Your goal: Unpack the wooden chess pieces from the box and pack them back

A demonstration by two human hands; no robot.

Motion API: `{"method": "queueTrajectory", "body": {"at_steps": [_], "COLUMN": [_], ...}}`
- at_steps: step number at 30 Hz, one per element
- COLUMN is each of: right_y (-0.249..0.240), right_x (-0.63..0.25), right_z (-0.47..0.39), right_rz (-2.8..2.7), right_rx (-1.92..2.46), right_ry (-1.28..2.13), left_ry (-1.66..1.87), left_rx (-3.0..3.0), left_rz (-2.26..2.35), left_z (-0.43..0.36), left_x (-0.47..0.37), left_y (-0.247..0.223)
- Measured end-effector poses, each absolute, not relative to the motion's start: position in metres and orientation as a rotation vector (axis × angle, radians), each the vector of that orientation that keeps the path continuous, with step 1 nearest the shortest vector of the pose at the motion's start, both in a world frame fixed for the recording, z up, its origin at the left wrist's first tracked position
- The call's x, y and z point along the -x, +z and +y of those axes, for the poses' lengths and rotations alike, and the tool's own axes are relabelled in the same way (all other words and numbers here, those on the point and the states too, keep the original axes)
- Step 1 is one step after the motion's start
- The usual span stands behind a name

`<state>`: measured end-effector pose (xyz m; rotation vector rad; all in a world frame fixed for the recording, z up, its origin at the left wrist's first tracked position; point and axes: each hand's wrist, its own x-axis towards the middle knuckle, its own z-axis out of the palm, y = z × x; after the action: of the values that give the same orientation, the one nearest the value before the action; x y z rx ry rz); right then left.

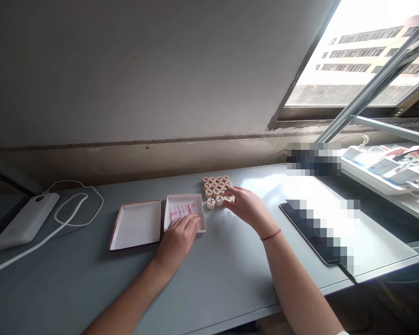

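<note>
Left hand point(180, 235) palm-down, right hand point(247, 205) farther forward (fingers point(233, 191) curled)

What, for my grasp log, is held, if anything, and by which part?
A grip cannot be told: the right hand is at a round piece, by its edge; the left hand overlaps a white box's near side.

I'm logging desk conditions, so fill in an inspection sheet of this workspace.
Surface: grey desk, glare on right
Work items: round marked pieces in rows; white box holding a red-lined sheet; shallow tray left of it
Clutter: white device, left; dark device, right
Hands: left hand at the box's near side; right hand at the pieces, grip unclear
Cables: white cable beside white device; dark cord at the dark device's near end
Surroundings: grey wall behind; window, upper right
</note>
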<state>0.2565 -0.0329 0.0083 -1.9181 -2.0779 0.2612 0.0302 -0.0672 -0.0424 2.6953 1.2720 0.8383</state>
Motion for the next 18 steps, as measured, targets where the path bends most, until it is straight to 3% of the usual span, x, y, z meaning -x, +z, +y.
{"method": "queueTrajectory", "body": {"at_steps": [11, 18], "right_y": [0.003, 0.006], "right_x": [-0.228, -0.216], "right_z": [-0.037, -0.046], "right_rz": [-2.282, -2.385], "right_rx": [1.537, 1.189], "right_ry": [0.453, 0.636], "left_ry": [0.712, 0.990], "left_rx": [-2.672, -2.402], "left_rz": [1.488, 1.312], "left_z": [-0.070, -0.066], "left_x": [-0.031, -0.029], "left_y": [-0.037, -0.032]}}
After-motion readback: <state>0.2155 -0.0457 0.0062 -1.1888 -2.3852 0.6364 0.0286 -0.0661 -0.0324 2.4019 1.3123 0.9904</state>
